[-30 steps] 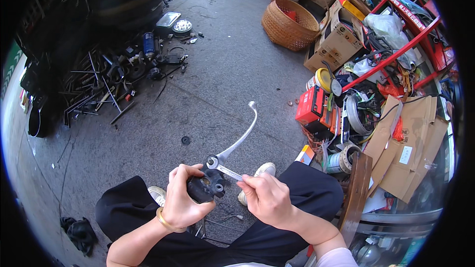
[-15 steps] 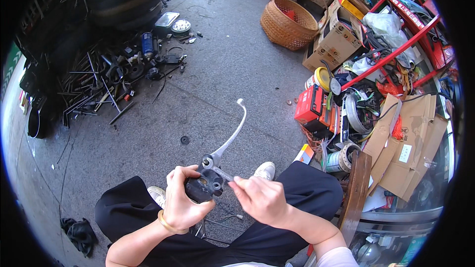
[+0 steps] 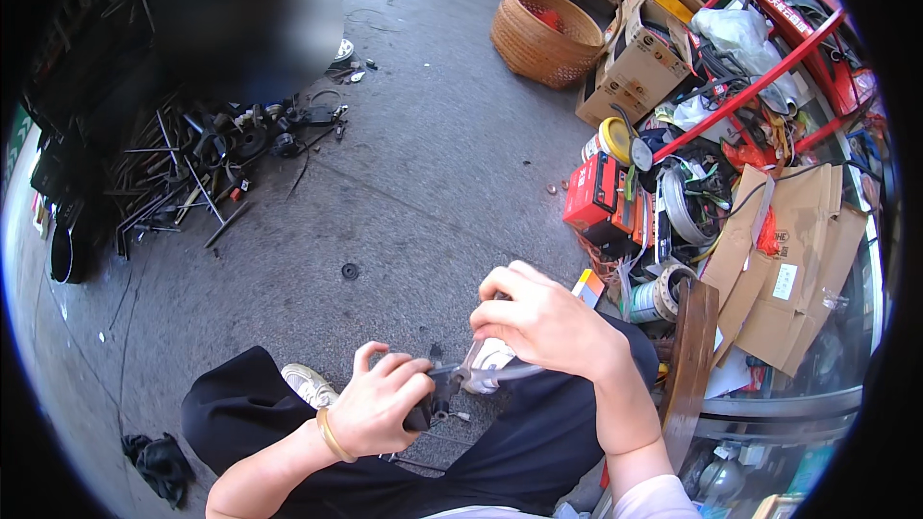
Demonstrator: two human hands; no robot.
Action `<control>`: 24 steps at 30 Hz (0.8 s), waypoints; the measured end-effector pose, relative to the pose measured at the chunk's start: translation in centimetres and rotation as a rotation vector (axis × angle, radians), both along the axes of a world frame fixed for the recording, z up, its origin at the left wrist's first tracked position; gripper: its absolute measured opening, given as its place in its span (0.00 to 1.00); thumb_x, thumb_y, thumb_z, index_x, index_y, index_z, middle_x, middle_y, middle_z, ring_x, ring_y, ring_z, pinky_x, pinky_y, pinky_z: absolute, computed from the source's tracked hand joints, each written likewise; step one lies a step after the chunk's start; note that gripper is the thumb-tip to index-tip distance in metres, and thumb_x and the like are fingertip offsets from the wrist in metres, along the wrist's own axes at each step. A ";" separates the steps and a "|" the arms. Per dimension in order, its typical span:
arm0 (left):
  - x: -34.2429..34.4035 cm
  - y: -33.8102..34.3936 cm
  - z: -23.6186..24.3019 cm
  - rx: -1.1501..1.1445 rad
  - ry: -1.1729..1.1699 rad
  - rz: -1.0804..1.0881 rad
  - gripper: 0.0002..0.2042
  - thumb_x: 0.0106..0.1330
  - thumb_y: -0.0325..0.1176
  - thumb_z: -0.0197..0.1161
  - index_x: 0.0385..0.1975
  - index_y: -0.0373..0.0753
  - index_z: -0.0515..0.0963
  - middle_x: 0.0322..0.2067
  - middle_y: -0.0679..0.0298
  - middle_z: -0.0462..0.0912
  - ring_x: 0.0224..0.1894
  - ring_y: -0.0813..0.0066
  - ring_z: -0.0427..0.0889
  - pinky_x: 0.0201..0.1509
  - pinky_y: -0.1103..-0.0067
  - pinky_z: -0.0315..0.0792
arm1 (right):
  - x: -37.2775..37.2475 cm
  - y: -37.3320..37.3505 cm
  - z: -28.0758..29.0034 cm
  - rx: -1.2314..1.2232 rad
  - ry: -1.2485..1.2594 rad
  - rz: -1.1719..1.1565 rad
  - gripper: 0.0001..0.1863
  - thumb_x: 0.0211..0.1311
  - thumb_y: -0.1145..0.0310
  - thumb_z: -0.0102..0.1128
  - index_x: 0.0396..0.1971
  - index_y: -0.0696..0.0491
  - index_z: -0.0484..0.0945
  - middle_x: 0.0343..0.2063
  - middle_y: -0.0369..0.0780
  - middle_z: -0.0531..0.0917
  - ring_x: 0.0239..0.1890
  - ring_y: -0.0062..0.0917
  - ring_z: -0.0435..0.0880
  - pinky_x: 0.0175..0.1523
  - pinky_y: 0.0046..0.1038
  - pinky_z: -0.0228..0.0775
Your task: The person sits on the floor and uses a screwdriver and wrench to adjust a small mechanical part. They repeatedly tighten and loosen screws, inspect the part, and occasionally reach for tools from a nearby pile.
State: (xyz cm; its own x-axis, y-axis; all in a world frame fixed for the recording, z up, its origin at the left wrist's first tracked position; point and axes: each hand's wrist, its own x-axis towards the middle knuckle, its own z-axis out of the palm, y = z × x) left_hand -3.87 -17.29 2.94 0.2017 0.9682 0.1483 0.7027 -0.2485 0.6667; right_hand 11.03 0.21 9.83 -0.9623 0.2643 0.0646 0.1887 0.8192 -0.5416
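My left hand [image 3: 385, 406] is closed around a dark brake lever assembly, whose black body [image 3: 420, 414] is mostly covered by the fingers. The silver lever [image 3: 517, 372] of that assembly points to the right, passing under my right hand [image 3: 548, 325]. Between the bent fingers of that right hand is a grey metal wrench [image 3: 471, 357], tilted downward. Its lower end meets the assembly near the lever's pivot; the exact contact is too small to tell.
Scattered tools and metal parts [image 3: 207, 159] lie at the far left, below a blurred patch. A black round piece [image 3: 350, 271] is on the floor ahead. On the right are a wicker basket [image 3: 548, 38], a red battery box [image 3: 594, 190], flattened cardboard [image 3: 803, 269] and a wooden bench edge [image 3: 690, 375].
The lever has swung from pointing away to pointing right. My left hand has turned over the assembly, and my right hand has risen, now holding the wrench from above. A blurred patch covers the tyres.
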 end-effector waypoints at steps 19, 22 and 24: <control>-2.4 -0.9 1.5 -0.569 -1.146 -0.152 0.25 0.35 0.20 0.67 0.37 0.37 0.65 0.46 0.55 0.70 0.48 0.72 0.70 0.54 0.76 0.62 | -1.8 -1.3 -8.9 -1.390 -0.403 0.281 0.18 0.65 0.57 0.40 0.22 0.54 0.69 0.19 0.28 0.62 0.21 0.11 0.57 0.27 0.16 0.48; -2.8 -1.0 1.3 -0.550 -1.127 -0.094 0.26 0.34 0.21 0.68 0.37 0.38 0.65 0.46 0.56 0.70 0.47 0.73 0.71 0.53 0.76 0.62 | -2.0 -1.6 -9.4 -1.548 -0.385 0.179 0.18 0.64 0.57 0.40 0.21 0.54 0.68 0.16 0.27 0.59 0.17 0.10 0.52 0.23 0.16 0.44; -2.7 -0.7 1.8 -0.530 -1.168 -0.035 0.26 0.33 0.22 0.67 0.36 0.38 0.65 0.45 0.55 0.70 0.45 0.74 0.71 0.52 0.76 0.62 | -1.8 -0.8 -8.8 -1.614 -0.376 -0.030 0.17 0.64 0.58 0.41 0.21 0.53 0.68 0.14 0.26 0.58 0.16 0.10 0.52 0.20 0.16 0.43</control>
State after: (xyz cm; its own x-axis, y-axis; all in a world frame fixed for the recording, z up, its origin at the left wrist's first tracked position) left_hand -6.58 -17.98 4.73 0.2400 0.9597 -0.1462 -0.3643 0.2287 0.9027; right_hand 9.27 -0.60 1.06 -0.8531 -0.1585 -0.4971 0.5017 -0.5108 -0.6981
